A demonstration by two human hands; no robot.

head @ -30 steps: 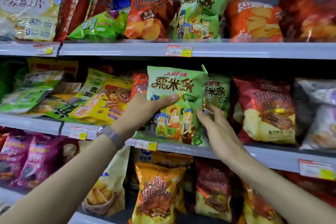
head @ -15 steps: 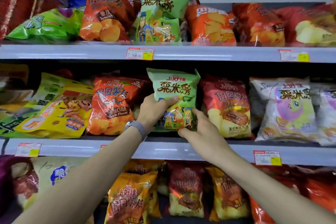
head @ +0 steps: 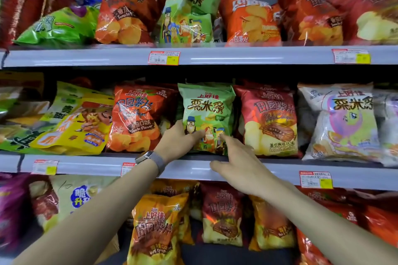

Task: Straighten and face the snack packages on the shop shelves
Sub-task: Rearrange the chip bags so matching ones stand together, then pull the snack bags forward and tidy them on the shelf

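Observation:
A green snack bag (head: 207, 112) stands upright and faces front on the middle shelf (head: 90, 164), between an orange tomato-flavour chip bag (head: 137, 120) and a red chip bag (head: 269, 122). My left hand (head: 181, 142), with a watch on the wrist, grips the green bag's lower left corner, thumb across its front. My right hand (head: 237, 163) reaches up from below with straight fingers; its fingertips touch the bag's lower right front.
A white bag (head: 344, 122) stands right of the red one. Yellow and green bags (head: 71, 122) lie tilted at the middle shelf's left. The top shelf (head: 258, 55) holds mixed bags, some leaning. More chip bags (head: 157, 228) fill the bottom shelf.
The green bag has been set back upright onto the middle shelf. My left hand slid down to its lower corner, and my right hand's fingers straightened. The view has shifted right.

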